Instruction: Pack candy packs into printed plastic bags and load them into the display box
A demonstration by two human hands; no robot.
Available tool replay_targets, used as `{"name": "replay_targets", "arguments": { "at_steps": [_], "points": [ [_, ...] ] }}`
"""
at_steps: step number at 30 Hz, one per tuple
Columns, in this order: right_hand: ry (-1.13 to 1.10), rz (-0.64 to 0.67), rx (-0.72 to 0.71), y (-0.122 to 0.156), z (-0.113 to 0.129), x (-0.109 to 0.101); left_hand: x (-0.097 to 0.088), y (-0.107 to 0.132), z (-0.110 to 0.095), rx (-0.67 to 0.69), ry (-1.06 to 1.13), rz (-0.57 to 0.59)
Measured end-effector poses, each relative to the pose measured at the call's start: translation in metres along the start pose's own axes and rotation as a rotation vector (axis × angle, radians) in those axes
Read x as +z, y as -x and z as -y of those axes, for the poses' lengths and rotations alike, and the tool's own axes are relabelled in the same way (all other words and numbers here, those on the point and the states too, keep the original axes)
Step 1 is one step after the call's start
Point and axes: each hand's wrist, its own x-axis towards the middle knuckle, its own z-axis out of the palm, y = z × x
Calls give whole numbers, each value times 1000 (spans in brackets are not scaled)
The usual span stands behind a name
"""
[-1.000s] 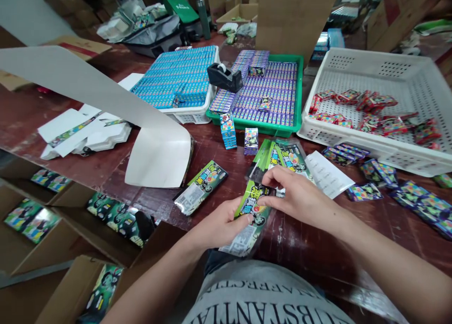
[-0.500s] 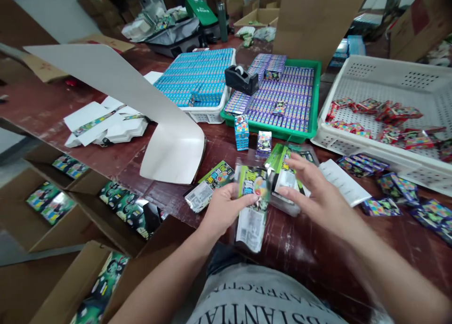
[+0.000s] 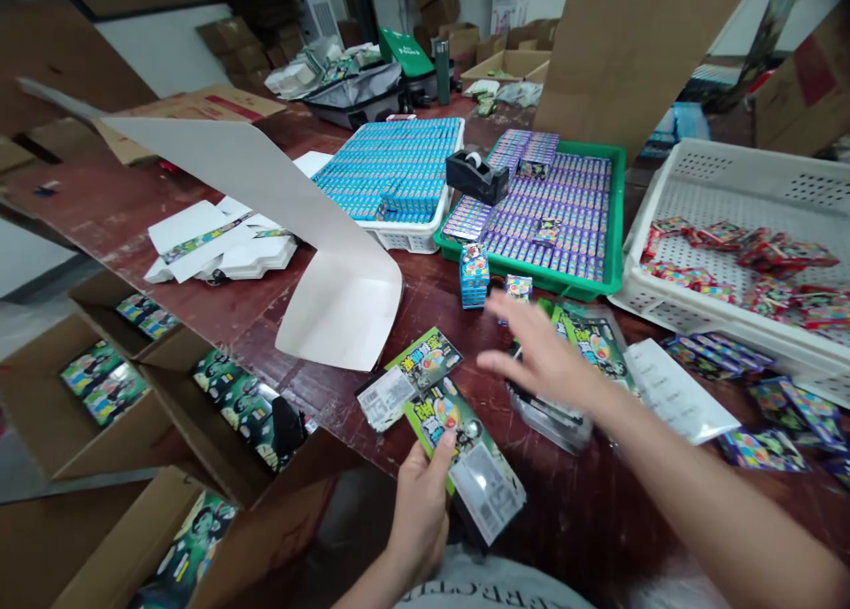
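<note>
My left hand (image 3: 420, 503) is closed on a green printed packet (image 3: 465, 454), held low near the table's front edge. My right hand (image 3: 541, 352) hovers with fingers spread above a stack of green packets in clear sleeves (image 3: 577, 361), slightly blurred by motion, holding nothing. Another green packet (image 3: 408, 377) lies flat on the dark red table (image 3: 199, 299) just left of it. A small stack of blue boxes (image 3: 474, 275) and a purple box (image 3: 518, 287) stand beyond my right hand.
A white tray of blue boxes (image 3: 391, 171), a green tray of purple boxes (image 3: 551, 206) with a black tape dispenser (image 3: 476, 175), and a white basket of red packets (image 3: 744, 246) line the back. A bent white card (image 3: 332, 299) rises at left. Open cartons (image 3: 99, 388) sit below the table.
My left hand has pulled the green packet down and toward me. My right hand has let go of it and moved forward over the packet stack. The view has tilted upward.
</note>
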Motion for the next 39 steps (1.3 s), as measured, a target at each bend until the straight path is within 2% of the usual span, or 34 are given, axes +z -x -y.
{"name": "replay_targets", "arguments": {
  "at_steps": [2,4,6,7,8,11,13,15,16,17,20,22,24,27,29,31,33,36,39],
  "points": [
    [139,-1,-51,-56,-35,-17,-23,7,-12,-65,-175,106],
    [219,113,-52,-105,-66,-23,-48,14,-34,-85,-508,206],
    [250,225,-73,-137,-88,-20,-63,19,-65,22,-970,237],
    [253,255,-91,-147,-94,-17,-63,19,-81,134,-1191,259],
    [251,261,-112,-152,-96,-14,-59,16,-95,273,-1361,333],
    [199,179,-165,-141,-83,-16,-22,-13,-117,668,-1596,838],
    [122,123,-175,-112,-64,-30,9,-39,-115,823,-1702,1045],
    [44,102,-151,-67,-44,-49,32,-59,-107,884,-1787,1175],
    [20,92,-122,-39,-35,-57,38,-63,-104,905,-1816,1175],
    [9,71,-78,-9,-28,-64,42,-65,-102,923,-1835,1127],
    [44,-2,78,74,-12,-68,42,-56,-101,989,-1797,832],
    [55,12,167,113,-7,-61,42,-46,-101,1017,-1750,696],
    [10,90,195,131,-2,-52,46,-38,-97,1045,-1727,666],
    [-91,227,126,135,4,-44,55,-32,-87,1051,-1725,750],
    [-116,260,70,132,6,-41,57,-31,-80,1026,-1723,802],
    [-115,240,36,129,4,-38,54,-32,-75,996,-1716,783],
    [-113,217,11,122,-5,-37,48,-33,-74,967,-1708,714],
    [-128,184,-36,89,-35,-43,40,-34,-74,916,-1709,560],
    [-8,139,-71,23,-72,-51,38,-35,-74,891,-1741,482]
  ]
}}
